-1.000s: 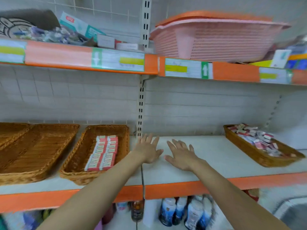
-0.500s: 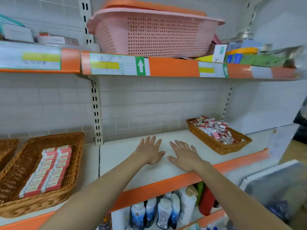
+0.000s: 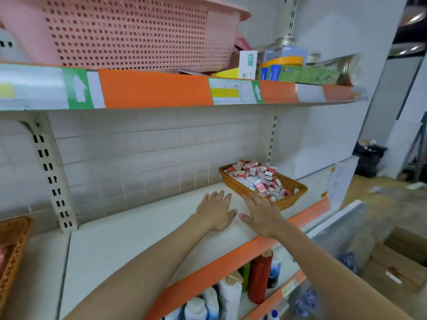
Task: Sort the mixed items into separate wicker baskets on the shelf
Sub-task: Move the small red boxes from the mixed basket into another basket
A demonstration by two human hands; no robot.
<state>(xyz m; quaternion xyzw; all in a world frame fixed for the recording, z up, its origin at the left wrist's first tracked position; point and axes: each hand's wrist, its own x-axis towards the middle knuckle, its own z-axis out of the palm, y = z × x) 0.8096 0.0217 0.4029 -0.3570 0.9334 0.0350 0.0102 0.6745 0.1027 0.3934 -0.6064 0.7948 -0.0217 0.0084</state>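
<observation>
The brown woven wicker basket [image 3: 293, 188] holds small red, pink and white boxes [image 3: 258, 176]. The white shelf board [image 3: 138, 234] has an orange front edge [image 3: 208, 271]. Above sits a pink perforated plastic basket [image 3: 129, 31], over an orange strip with green arrow labels [image 3: 77, 87].

A: Where are the hands?
B: Both lie flat, fingers straight, on the white shelf [image 3: 129, 239], holding nothing. The left hand [image 3: 216, 211] is just beside the right hand [image 3: 262, 213].
A: And the wicker basket [image 3: 292, 189]?
B: Just past the right hand's fingertips, heaped with small red and white boxes [image 3: 256, 179].
A: Anything else near that basket?
B: A pink plastic basket [image 3: 129, 31] sits on the shelf above it, and bottles [image 3: 260, 276] stand on the shelf below.
</observation>
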